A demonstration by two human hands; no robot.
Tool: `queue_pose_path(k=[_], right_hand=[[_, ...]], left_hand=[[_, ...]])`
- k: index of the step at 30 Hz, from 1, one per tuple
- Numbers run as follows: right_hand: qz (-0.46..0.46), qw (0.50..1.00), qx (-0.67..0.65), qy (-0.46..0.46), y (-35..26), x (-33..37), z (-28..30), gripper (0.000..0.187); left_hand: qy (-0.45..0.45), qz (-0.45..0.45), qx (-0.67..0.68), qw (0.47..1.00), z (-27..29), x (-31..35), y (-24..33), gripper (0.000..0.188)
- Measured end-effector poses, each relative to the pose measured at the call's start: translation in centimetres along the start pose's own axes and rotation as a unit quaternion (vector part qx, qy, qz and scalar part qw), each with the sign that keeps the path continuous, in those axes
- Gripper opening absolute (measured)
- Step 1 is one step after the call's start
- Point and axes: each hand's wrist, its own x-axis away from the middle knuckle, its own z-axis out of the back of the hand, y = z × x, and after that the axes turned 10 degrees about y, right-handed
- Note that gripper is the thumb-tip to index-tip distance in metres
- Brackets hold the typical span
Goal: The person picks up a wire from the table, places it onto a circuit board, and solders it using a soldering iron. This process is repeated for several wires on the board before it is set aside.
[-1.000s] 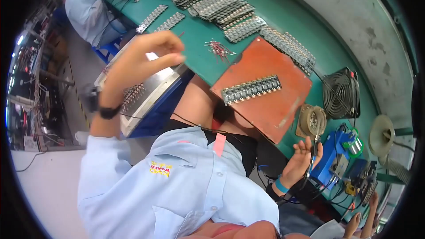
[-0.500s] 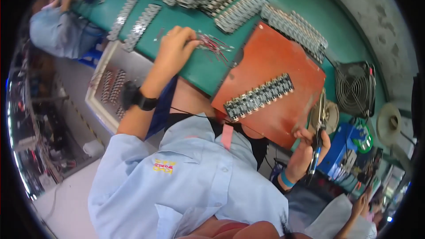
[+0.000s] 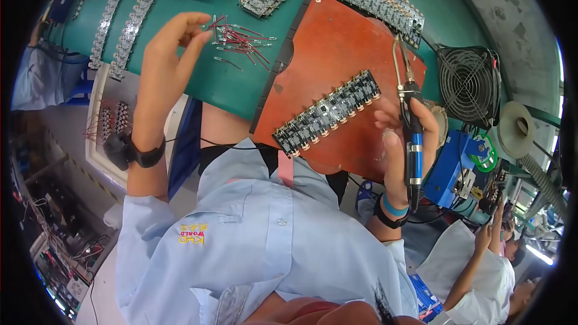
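Note:
My left hand [image 3: 173, 51] is over the green mat, thumb and fingertips closed at the edge of a loose pile of short red wires [image 3: 241, 39]. A red wire touches its fingertips. My right hand [image 3: 404, 138] is wrapped round a blue and black soldering iron [image 3: 415, 159], whose metal tip and thin curved tube point up over the right part of an orange-red board [image 3: 337, 42]. Lying slantwise on that board, below the iron's tip and apart from it, is a long strip of joined circuit boards [image 3: 328, 113] with copper-coloured round parts along one edge.
Stacks of similar strips [image 3: 367, 0] line the far side of the green mat [image 3: 174, 0]; two strips [image 3: 129, 36] lie at left. A fan [image 3: 468, 84], blue machine [image 3: 448, 168] and funnel-shaped duct [image 3: 519, 123] stand at right. A tray [image 3: 96, 144] sits lower left. Other people work on both sides.
My right hand has raised the soldering iron from beside the orange-red board to over it, tip upward. My left hand stays by the wires, fingers closed. The view has shifted to the right.

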Motion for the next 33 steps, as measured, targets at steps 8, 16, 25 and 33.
queue_pose_path(k=[8,16,25,33], right_hand=[[0.001,1.0,0.0,-0.009,0.3,1.6,-0.1,0.047],[0.125,0.984,0.109,-0.06,0.0,-0.5,-0.1,0.044],[0.136,0.972,0.168,-0.091,0.9,-0.5,-0.9,0.042],[0.131,0.963,0.223,-0.079,0.9,2.0,0.9,0.041]], left_hand=[[0.052,-0.087,0.011,0.995,-0.5,1.2,1.3,0.008],[-0.116,-0.291,0.114,0.943,-1.8,7.5,6.4,0.012],[-0.118,-0.278,0.128,0.945,-3.2,10.3,6.9,0.012],[-0.123,-0.25,0.092,0.956,-3.2,8.7,6.3,0.011]])
